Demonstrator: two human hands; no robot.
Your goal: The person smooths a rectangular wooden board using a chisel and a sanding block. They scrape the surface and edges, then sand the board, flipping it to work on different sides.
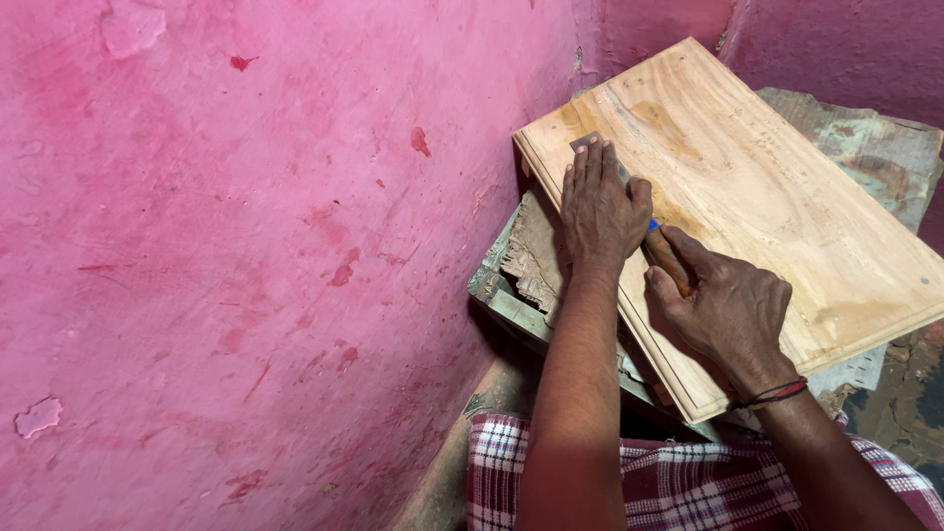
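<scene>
Wooden-handled flat steel chisel [644, 221]: rigid, sharp; right hand [723, 310] wraps handle, left hand [600, 206] presses blade onto stiff pale wooden panel [777, 206].

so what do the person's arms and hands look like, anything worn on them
Both forearms are bare, with no sleeves or gloves in view. The right hand has a few thin cords tied round the wrist, red and dark strands together. The left hand wears nothing: no rings or bands show on its fingers, and the nails are short.
</scene>
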